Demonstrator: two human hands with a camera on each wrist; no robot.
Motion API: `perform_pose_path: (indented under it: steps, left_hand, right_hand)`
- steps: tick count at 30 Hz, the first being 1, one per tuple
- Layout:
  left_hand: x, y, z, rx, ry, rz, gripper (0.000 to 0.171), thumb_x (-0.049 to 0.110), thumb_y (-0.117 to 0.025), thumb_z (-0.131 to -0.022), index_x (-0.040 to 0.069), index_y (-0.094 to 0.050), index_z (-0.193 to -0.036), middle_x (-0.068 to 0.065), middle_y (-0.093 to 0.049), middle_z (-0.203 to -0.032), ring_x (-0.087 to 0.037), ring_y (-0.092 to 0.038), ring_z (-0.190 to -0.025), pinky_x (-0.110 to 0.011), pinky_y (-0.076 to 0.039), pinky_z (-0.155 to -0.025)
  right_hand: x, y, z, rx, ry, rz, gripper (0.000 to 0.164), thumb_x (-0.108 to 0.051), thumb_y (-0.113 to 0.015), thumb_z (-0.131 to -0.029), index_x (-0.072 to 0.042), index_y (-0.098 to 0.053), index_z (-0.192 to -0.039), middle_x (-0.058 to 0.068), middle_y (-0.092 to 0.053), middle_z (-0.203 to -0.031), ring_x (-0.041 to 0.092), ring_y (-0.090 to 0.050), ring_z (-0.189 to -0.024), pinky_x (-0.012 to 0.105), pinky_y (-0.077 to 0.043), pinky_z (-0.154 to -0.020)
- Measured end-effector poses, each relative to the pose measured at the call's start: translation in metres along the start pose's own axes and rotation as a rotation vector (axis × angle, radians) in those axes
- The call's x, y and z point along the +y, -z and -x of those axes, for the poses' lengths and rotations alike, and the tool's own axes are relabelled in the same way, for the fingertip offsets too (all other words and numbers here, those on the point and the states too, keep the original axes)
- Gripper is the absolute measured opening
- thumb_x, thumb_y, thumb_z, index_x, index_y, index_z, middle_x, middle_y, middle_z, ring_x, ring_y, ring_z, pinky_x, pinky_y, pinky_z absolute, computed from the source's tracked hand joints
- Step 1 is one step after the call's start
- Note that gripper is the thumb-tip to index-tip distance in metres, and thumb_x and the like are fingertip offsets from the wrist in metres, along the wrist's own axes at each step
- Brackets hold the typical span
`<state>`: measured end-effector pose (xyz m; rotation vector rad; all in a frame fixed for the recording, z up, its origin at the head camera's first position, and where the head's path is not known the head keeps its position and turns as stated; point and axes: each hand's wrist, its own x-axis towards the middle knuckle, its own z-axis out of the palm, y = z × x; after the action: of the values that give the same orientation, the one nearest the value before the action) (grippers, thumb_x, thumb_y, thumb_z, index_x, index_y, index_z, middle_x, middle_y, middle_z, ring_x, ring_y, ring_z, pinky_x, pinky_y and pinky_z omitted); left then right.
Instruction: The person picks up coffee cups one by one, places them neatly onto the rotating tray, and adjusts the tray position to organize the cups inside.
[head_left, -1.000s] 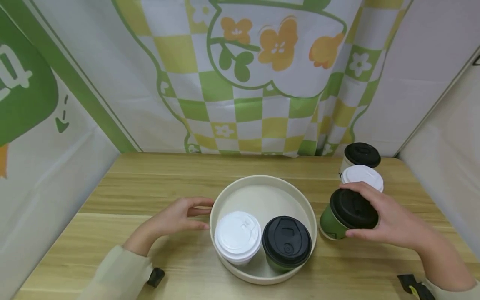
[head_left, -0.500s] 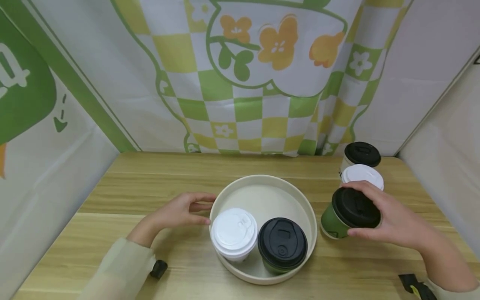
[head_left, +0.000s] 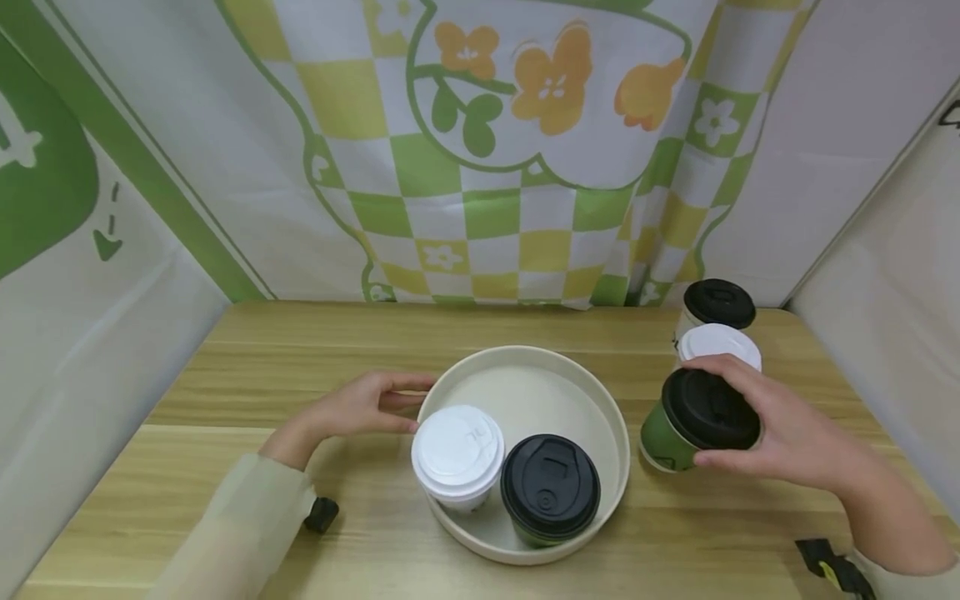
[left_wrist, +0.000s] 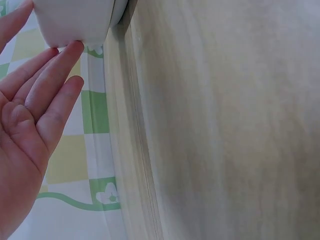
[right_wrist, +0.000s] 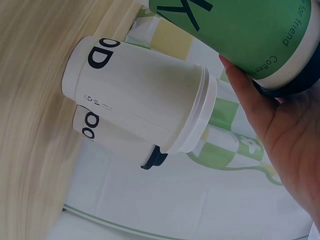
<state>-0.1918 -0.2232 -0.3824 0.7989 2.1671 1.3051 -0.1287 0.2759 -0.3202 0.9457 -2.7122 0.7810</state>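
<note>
In the head view my left hand (head_left: 365, 406) touches the left rim of a round cream tray (head_left: 525, 357) with nearly straight fingers. The left wrist view shows fingertips against the tray's pale wall (left_wrist: 75, 22). Inside the tray stand a white-lidded paper coffee cup (head_left: 458, 454) and a green coffee cup with a black lid (head_left: 551, 483), side by side in the near half. Right of the tray, my right hand (head_left: 780, 433) grips another green coffee cup (head_left: 663, 437) around its black lid and upper side. Whether its base touches the table cannot be told.
Behind the held cup stand a white coffee cup with a white lid (right_wrist: 140, 92) and a pale coffee cup with a black lid (head_left: 718, 303), near the table's back right corner. A checked, flower-printed cloth (head_left: 487, 192) hangs behind the wooden table (head_left: 315, 333).
The tray has turned clockwise, its white-lidded cup shifting left and away, its black-lidded cup left. My left hand has moved away from me along the rim. The right hand's grip stays about the same.
</note>
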Motion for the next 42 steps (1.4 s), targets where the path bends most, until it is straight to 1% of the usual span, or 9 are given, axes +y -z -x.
perform_pose_path:
  steps: [3,9,16,21,25,30,35,39,42]
  left_hand:
    - [0.0,0.003,-0.002,-0.012,0.003,0.012,0.07,0.014,-0.073,-0.091,-0.005,-0.039,-0.149,-0.027,-0.04,-0.153,-0.046,-0.045,-0.136,-0.035,-0.055,-0.1]
    - [0.001,0.006,-0.004,-0.021,0.021,0.014,0.068,0.008,-0.071,-0.09,-0.004,-0.039,-0.149,-0.025,-0.04,-0.154,-0.043,-0.046,-0.137,-0.031,-0.055,-0.1]
    - [0.002,0.007,-0.007,-0.038,0.048,0.034,0.069,0.01,-0.071,-0.091,0.002,-0.039,-0.151,-0.019,-0.04,-0.156,-0.039,-0.046,-0.138,-0.032,-0.054,-0.102]
    - [0.002,0.007,-0.007,-0.053,0.041,0.041,0.069,0.012,-0.071,-0.091,0.003,-0.038,-0.152,-0.018,-0.04,-0.157,-0.039,-0.045,-0.14,-0.035,-0.053,-0.104]
    - [0.004,0.009,0.0,-0.038,0.019,0.014,0.066,0.012,-0.069,-0.093,-0.001,-0.039,-0.15,-0.022,-0.042,-0.154,-0.042,-0.047,-0.137,-0.04,-0.052,-0.105]
    - [0.004,0.004,0.017,0.007,-0.012,-0.03,0.06,0.012,-0.07,-0.093,-0.004,-0.046,-0.145,-0.024,-0.049,-0.147,-0.042,-0.051,-0.133,-0.046,-0.05,-0.106]
    - [0.007,-0.009,0.036,0.041,0.017,-0.101,0.061,0.017,-0.072,-0.091,-0.002,-0.048,-0.144,-0.02,-0.054,-0.144,-0.039,-0.055,-0.13,-0.055,-0.044,-0.11]
    - [0.01,-0.016,0.042,0.044,0.02,-0.092,0.067,0.02,-0.075,-0.089,-0.003,-0.045,-0.145,-0.02,-0.054,-0.144,-0.04,-0.055,-0.13,-0.06,-0.042,-0.11]
    - [0.011,-0.019,0.042,0.04,0.005,-0.073,0.07,0.019,-0.075,-0.088,-0.005,-0.044,-0.145,-0.022,-0.052,-0.145,-0.041,-0.055,-0.13,-0.059,-0.042,-0.11]
  right_hand:
    - [-0.001,0.001,-0.002,-0.002,0.002,-0.002,0.095,-0.027,-0.096,-0.06,-0.024,-0.048,-0.142,-0.01,-0.054,-0.131,-0.006,-0.046,-0.115,0.003,-0.033,-0.091]
    - [-0.002,0.004,-0.005,-0.015,0.033,0.009,0.095,-0.027,-0.097,-0.06,-0.018,-0.048,-0.141,-0.005,-0.053,-0.131,-0.006,-0.043,-0.116,0.003,-0.032,-0.092]
    - [-0.005,0.006,-0.008,-0.02,0.041,0.033,0.095,-0.029,-0.096,-0.06,-0.021,-0.047,-0.142,-0.005,-0.054,-0.131,-0.006,-0.044,-0.115,0.004,-0.034,-0.09]
    - [-0.007,0.008,-0.008,-0.019,0.04,0.026,0.094,-0.027,-0.096,-0.061,-0.021,-0.048,-0.141,-0.01,-0.053,-0.131,-0.005,-0.045,-0.117,0.004,-0.034,-0.091]
    - [-0.009,0.009,-0.009,-0.017,0.048,0.018,0.094,-0.025,-0.097,-0.06,-0.02,-0.048,-0.141,-0.009,-0.053,-0.131,-0.005,-0.045,-0.117,0.003,-0.032,-0.093]
    - [-0.012,0.011,-0.01,-0.012,0.05,0.02,0.094,-0.022,-0.097,-0.059,-0.018,-0.049,-0.14,-0.012,-0.052,-0.13,-0.004,-0.045,-0.117,0.002,-0.032,-0.094]
    - [-0.014,0.012,-0.01,-0.015,0.056,0.018,0.096,-0.022,-0.097,-0.059,-0.02,-0.048,-0.141,-0.012,-0.053,-0.13,-0.005,-0.045,-0.117,0.002,-0.032,-0.094]
    - [-0.015,0.014,-0.01,-0.007,0.066,0.02,0.098,-0.024,-0.097,-0.057,-0.017,-0.048,-0.142,-0.008,-0.053,-0.129,-0.006,-0.044,-0.117,0.002,-0.031,-0.094]
    - [-0.015,0.015,-0.011,-0.004,0.078,0.025,0.1,-0.025,-0.098,-0.056,-0.016,-0.048,-0.142,-0.005,-0.054,-0.129,-0.006,-0.044,-0.117,0.003,-0.031,-0.094]
